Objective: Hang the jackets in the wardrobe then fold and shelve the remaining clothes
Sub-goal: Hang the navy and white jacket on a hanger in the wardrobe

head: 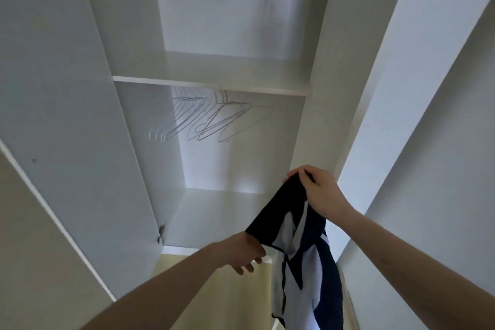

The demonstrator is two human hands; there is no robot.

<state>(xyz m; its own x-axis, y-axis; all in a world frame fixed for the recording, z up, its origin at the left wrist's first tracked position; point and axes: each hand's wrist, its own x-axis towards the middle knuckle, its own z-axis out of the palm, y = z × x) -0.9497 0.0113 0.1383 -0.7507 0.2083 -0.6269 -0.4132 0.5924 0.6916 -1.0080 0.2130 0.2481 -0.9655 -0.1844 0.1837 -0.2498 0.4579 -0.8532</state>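
Note:
A navy and white jacket (pixel 302 257) hangs in front of the open white wardrobe (pixel 214 86), low and right of centre. My right hand (pixel 318 190) grips its dark collar edge from above. My left hand (pixel 245 252) holds the lower end of the same dark band, fingers curled under the cloth. The rest of the jacket droops below both hands. Several thin wire hangers (pixel 211 118) hang empty on the rail under the shelf, above and left of the jacket.
Both wardrobe doors stand open, the left door (pixel 61 115) and the right door (pixel 417 88) flanking my arms. An upper shelf compartment (pixel 230 67) sits above the rail. The wardrobe floor panel (pixel 214 217) lies behind my hands. Beige flooring (pixel 214 303) shows below.

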